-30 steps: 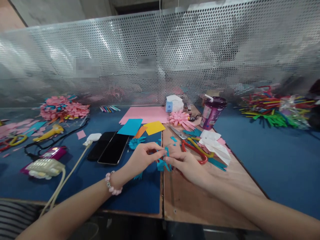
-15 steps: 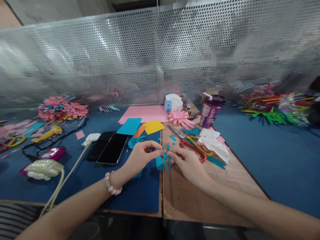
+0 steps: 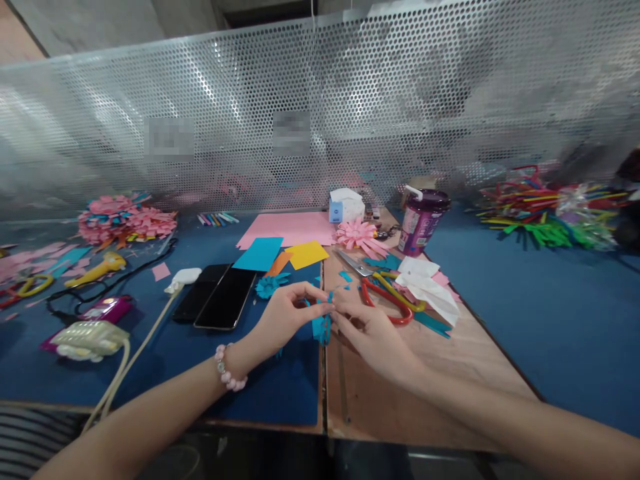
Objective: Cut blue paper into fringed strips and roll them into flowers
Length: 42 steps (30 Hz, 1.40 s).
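A fringed strip of blue paper [image 3: 321, 329] hangs between my two hands over the seam of the tables. My left hand [image 3: 295, 310], with a pink bead bracelet at the wrist, pinches its upper end between thumb and fingers. My right hand [image 3: 367, 327] meets it there, fingertips closed on the same strip. The fingers partly hide the paper. A blue paper flower [image 3: 271, 285] lies just behind my left hand. Scissors with red and yellow handles [image 3: 387, 300] lie behind my right hand, their blades pointing away to the left.
Two dark phones [image 3: 225, 298] lie left of my hands. Behind are blue [image 3: 259, 253], yellow [image 3: 307, 254] and pink sheets [image 3: 285, 229], and a pink paper flower [image 3: 357, 235]. A purple cup with a straw [image 3: 424, 223] stands back right. A power strip [image 3: 89, 338] and glue gun [image 3: 97, 268] lie left.
The fringe strands that hung spread below my fingers now hang closer together, further left. My right fingers have shifted slightly, still meeting the left fingertips.
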Available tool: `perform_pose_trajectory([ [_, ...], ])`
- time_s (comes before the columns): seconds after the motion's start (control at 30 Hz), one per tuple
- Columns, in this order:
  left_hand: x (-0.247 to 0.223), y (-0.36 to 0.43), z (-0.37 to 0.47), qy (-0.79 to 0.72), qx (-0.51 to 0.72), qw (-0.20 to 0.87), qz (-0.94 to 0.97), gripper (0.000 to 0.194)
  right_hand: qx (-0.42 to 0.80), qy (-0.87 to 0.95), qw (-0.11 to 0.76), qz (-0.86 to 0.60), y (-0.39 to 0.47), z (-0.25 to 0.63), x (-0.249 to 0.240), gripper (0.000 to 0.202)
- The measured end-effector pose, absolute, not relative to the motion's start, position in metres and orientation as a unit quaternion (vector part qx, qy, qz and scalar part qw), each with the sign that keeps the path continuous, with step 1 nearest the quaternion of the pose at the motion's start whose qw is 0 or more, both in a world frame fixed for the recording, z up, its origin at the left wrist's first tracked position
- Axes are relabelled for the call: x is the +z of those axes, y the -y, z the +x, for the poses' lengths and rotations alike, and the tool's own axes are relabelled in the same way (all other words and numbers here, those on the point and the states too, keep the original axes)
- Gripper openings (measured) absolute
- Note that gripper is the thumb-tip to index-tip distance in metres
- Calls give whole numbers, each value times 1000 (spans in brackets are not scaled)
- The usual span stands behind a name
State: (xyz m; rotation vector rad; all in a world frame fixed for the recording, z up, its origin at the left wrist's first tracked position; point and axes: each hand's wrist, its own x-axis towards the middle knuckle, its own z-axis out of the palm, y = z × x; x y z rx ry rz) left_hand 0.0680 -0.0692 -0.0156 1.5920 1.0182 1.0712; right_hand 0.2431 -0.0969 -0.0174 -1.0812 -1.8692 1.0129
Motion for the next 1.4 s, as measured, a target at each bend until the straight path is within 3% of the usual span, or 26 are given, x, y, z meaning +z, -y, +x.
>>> perform_pose_trajectory([
  [0.33,-19,71,71,-401,453,496,623,33,446,689,377,-431,94,241,-19,30],
  [0.93,-17,72,73,-435,440,566,545,18,458,679,354,-451,92,242,-20,29],
  [1.4,-19,73,74,-433,447,577,529,23,467,669,353,-458,91,241,-19,27],
])
